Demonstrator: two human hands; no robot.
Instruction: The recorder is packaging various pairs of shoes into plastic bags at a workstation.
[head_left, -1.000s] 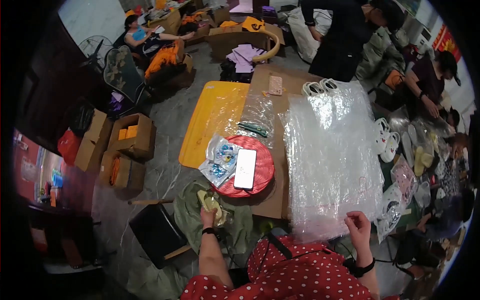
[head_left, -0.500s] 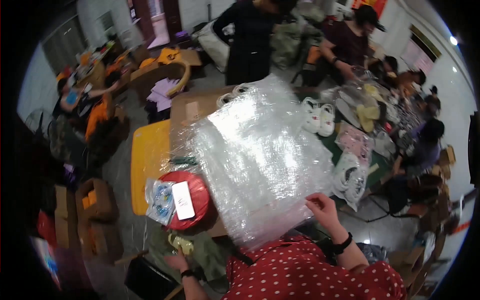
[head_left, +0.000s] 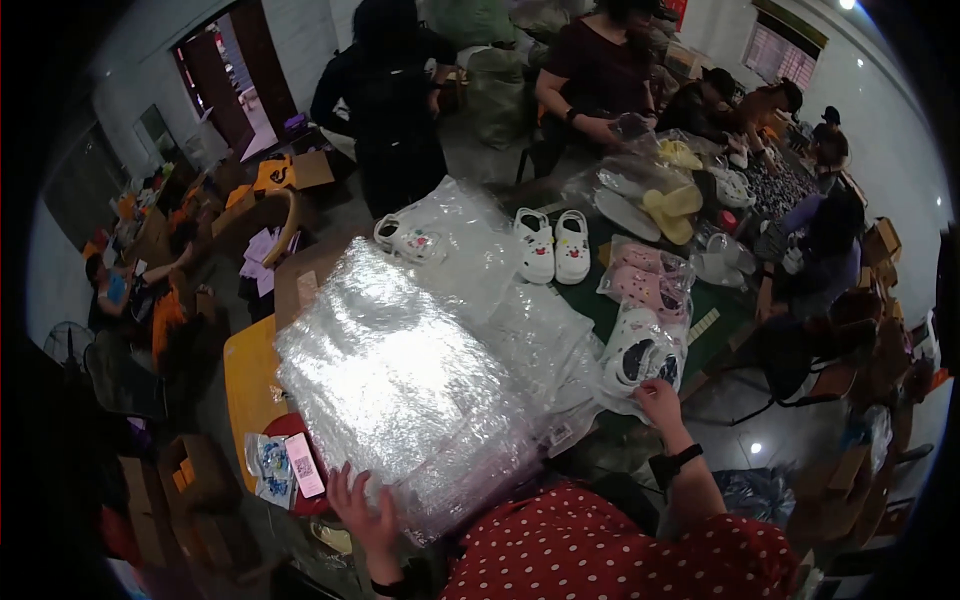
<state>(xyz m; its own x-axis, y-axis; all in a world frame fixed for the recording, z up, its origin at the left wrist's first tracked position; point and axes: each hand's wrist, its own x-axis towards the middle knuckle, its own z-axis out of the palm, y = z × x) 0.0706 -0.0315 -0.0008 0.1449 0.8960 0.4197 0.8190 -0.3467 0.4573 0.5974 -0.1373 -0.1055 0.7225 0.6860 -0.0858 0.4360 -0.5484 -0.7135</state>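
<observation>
A stack of shiny clear plastic bags (head_left: 400, 350) lies on the table in front of me. Beside its lower left edge is my left hand (head_left: 365, 515), its fingers spread and nothing in them. My right hand (head_left: 660, 402) pinches the lower edge of a clear bag holding white clogs (head_left: 635, 350). Just beyond lie pink clogs (head_left: 648, 280) in another clear bag. An unwrapped pair of white clogs (head_left: 552, 245) with coloured charms stands at the table's middle. Further left, another white clog (head_left: 410, 240) is partly covered by clear plastic.
A phone (head_left: 305, 465) and a bag of small blue pieces (head_left: 270, 470) rest on a red round top at left, near a yellow board (head_left: 250, 375). Yellow slippers (head_left: 675, 212) lie at the far right. Several people work around the tables; cartons (head_left: 195, 475) stand on the floor.
My right hand has left the plastic's edge and moved onto the bagged white clogs. My left hand has come up from a pale yellow shoe to the plastic stack. The view has swung right.
</observation>
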